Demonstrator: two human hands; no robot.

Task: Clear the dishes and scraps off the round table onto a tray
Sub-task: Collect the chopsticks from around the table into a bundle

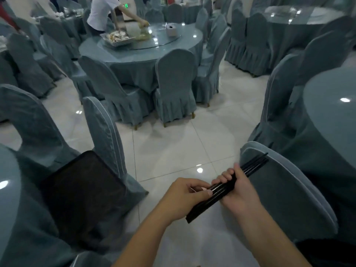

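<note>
Both my hands hold a bundle of black chopsticks [254,166] over the tiled floor. My right hand [234,191] grips the bundle around its middle. My left hand [185,196] pinches the lower part with its thumb on top, and a thin pale stick shows between its fingers. A dark brown tray [82,191] lies on a covered chair seat at the lower left, with nothing on it. Far ahead stands a round table [146,54] with a glass turntable, carrying a metal tray of scraps [118,38] and a tissue box [171,29].
A person in a white shirt [102,12] leans over the far table. Blue-covered chairs [174,83] ring every table. One chair back [285,189] stands right beside my right hand. More round tables [331,116] sit at the right and the lower left.
</note>
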